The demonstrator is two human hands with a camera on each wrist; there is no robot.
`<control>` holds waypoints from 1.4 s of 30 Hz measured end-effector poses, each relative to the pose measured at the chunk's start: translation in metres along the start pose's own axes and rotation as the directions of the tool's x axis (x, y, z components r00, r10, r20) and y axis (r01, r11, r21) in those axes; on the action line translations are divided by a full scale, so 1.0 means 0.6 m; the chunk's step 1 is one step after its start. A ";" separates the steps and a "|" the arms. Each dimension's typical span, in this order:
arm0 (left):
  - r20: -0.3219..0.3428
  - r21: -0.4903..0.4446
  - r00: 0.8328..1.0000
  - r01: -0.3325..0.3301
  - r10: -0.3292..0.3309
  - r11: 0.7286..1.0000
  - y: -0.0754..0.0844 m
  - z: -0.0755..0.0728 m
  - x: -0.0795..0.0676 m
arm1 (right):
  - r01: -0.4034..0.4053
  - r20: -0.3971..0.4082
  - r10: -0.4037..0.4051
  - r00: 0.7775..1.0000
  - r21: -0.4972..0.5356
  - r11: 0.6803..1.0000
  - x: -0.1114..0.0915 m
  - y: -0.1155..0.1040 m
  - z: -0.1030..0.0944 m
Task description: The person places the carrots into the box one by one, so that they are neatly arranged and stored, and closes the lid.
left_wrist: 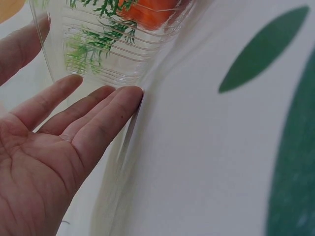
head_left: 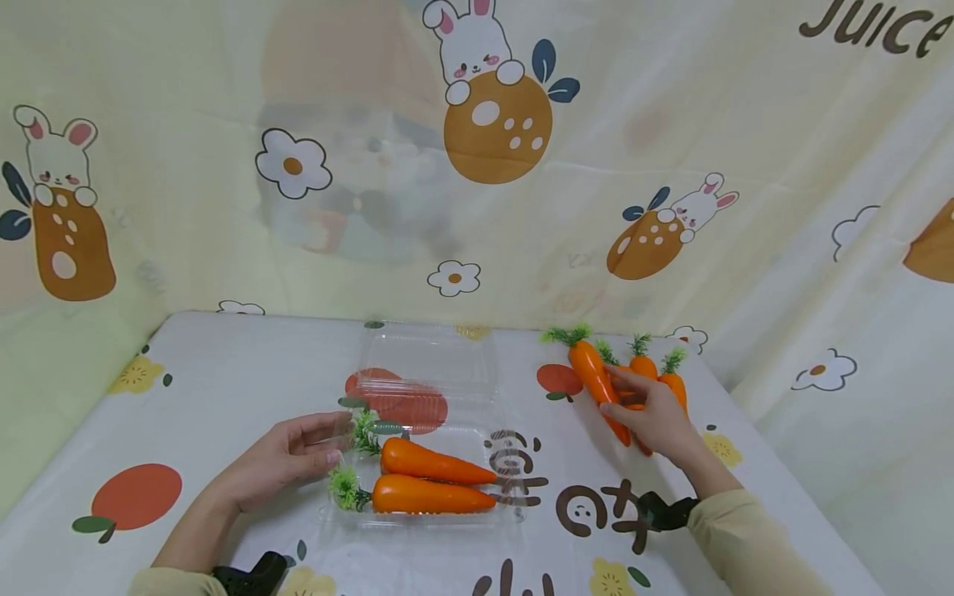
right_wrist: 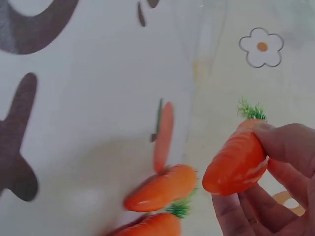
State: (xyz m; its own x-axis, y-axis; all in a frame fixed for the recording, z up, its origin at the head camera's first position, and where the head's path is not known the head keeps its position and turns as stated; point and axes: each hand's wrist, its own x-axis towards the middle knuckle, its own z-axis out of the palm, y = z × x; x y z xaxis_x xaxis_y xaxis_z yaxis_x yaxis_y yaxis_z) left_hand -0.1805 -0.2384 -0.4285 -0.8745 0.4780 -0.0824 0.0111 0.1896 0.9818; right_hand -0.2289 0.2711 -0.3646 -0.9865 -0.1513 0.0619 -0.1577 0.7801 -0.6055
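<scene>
A clear plastic clamshell box (head_left: 417, 521) lies with its lid (head_left: 428, 356) folded back. Two toy carrots lie side by side in it, an upper carrot (head_left: 436, 461) and a lower carrot (head_left: 432, 494), green tops to the left. My left hand (head_left: 301, 451) is at the box's left end; in the left wrist view its nearly straight fingers (left_wrist: 106, 118) touch the ribbed plastic wall (left_wrist: 110, 59). Over at the right, my right hand (head_left: 652, 410) pinches another toy carrot (head_left: 592, 372) between thumb and fingers. The right wrist view shows this carrot (right_wrist: 238, 160) raised off the table.
Several more toy carrots (head_left: 674, 389) lie beneath and beside my right hand, partly hidden by it. A white printed cloth (head_left: 246, 372) covers the table. Behind it hangs a cream curtain (head_left: 358, 273) with rabbit prints.
</scene>
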 end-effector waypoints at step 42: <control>-0.006 -0.008 1.000 0.007 -0.007 1.000 -0.004 -0.003 0.004 | 0.311 0.424 -0.322 0.846 0.097 0.945 0.044 -0.206 0.043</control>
State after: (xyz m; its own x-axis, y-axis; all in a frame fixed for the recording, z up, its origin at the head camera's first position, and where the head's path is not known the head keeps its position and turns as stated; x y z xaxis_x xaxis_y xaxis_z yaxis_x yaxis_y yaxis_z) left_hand -0.1836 -0.2394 -0.4310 -0.8772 0.4719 -0.0883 0.0014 0.1863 0.9825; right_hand -0.2342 0.1551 -0.3083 -0.7659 -0.6368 -0.0886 -0.4519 0.6312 -0.6304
